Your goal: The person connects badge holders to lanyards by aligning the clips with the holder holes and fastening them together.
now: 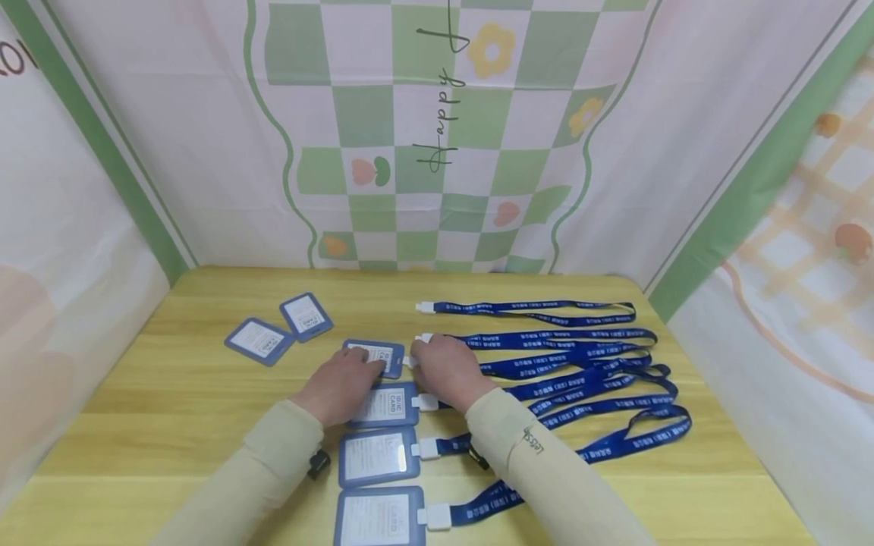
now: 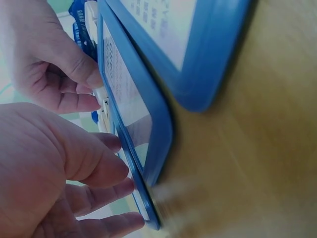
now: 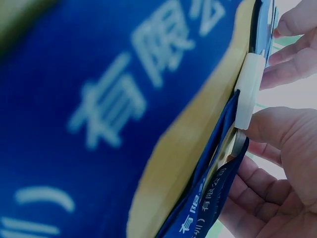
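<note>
My left hand (image 1: 344, 384) rests its fingers on a blue-framed card holder (image 1: 394, 362) lying flat on the table. Beside that holder's slotted end, my right hand (image 1: 448, 370) pinches the white clip (image 1: 410, 361) of a dark blue lanyard; its fingers partly hide the clip, so I cannot tell whether it is hooked in. The left wrist view shows the left thumb and fingertips (image 2: 111, 168) on the holder's face and edge. Nearer me, a column of several holders, such as this one (image 1: 378, 456), has white clips with lanyards at the right ends.
Two loose card holders (image 1: 259, 340) (image 1: 306, 316) lie at the back left, corners touching. A lanyard (image 1: 532, 307) with a bare white clip (image 1: 425, 307) lies at the back. More lanyards (image 1: 614, 406) stretch rightward under and beyond my right forearm. A patterned cloth (image 1: 430, 121) hangs behind the wooden table (image 1: 171, 425).
</note>
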The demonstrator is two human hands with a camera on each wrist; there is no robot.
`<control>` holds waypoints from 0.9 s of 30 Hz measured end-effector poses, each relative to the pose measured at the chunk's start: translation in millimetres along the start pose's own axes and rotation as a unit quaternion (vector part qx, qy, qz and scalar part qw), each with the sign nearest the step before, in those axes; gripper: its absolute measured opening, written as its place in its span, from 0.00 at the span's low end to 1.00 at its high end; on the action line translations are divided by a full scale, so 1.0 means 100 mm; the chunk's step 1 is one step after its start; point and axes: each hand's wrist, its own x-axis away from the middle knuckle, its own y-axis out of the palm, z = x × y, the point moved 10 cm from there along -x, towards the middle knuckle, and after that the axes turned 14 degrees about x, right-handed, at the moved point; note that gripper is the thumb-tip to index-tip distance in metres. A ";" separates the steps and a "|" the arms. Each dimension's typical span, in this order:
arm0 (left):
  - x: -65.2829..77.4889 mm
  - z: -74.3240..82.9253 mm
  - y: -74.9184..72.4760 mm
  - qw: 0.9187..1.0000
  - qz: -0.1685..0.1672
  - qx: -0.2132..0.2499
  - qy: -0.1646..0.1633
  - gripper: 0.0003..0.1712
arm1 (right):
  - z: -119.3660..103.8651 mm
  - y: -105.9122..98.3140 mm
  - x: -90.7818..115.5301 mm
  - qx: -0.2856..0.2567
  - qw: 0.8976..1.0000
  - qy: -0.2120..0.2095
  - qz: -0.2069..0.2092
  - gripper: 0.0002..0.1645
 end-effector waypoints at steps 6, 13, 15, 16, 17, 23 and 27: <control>0.01 -0.01 0.00 1.000 -0.006 0.016 -0.009 0.26 | -0.01 0.00 -0.01 0.005 1.000 0.002 -0.003 0.13; 0.02 -0.01 0.00 1.000 -0.017 0.023 -0.012 0.27 | 0.00 0.04 -0.02 0.013 0.999 0.012 -0.029 0.13; 0.02 0.00 0.00 1.000 -0.019 0.022 -0.011 0.27 | 0.00 0.05 -0.02 0.012 0.999 0.013 -0.032 0.13; 0.02 0.00 0.00 1.000 -0.020 0.019 -0.010 0.27 | 0.00 0.05 -0.02 0.011 0.999 0.014 -0.034 0.13; 0.02 0.00 0.00 1.000 -0.020 0.017 -0.011 0.27 | 0.00 0.05 -0.03 0.009 0.999 0.014 -0.035 0.13; 0.02 -0.02 -0.01 0.999 -0.022 0.018 -0.014 0.27 | -0.01 0.04 -0.03 0.005 0.999 0.011 -0.033 0.13; 0.01 -0.01 -0.02 1.000 -0.024 0.018 -0.010 0.26 | -0.01 0.03 -0.03 0.002 1.000 0.010 -0.029 0.12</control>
